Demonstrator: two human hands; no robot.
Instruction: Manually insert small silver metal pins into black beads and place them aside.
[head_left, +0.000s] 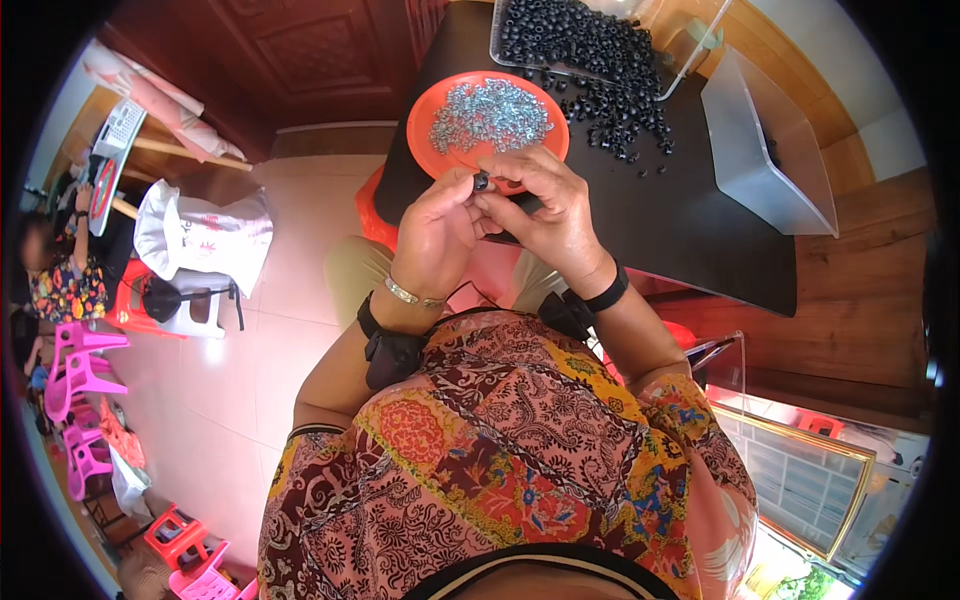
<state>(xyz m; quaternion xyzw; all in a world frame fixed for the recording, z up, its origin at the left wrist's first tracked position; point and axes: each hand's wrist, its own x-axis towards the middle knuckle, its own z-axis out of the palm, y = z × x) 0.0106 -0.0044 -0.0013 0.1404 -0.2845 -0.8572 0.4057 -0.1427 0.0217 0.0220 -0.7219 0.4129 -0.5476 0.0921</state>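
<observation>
Both hands meet just in front of an orange plate (420, 125) heaped with small silvery metal screws (490, 113). Between the fingertips is a small black plastic knob (481, 182). My left hand (437, 222) pinches it from the left with thumb and fingers. From the right, my right hand (548, 205) has its thumb and forefinger closed at the same knob; whether a screw is in those fingers is hidden. Many more black knobs (620, 110) lie loose on the dark table beyond the plate, spilling from a clear plastic bin (497, 40).
An empty-looking translucent bin (765, 160) stands tilted at the table's right side. The black table (690, 230) ends near my lap. A red stool (372, 212) is under its left edge. Far left, another person (70, 280) sits by a white sack (205, 230) and pink chairs (85, 365).
</observation>
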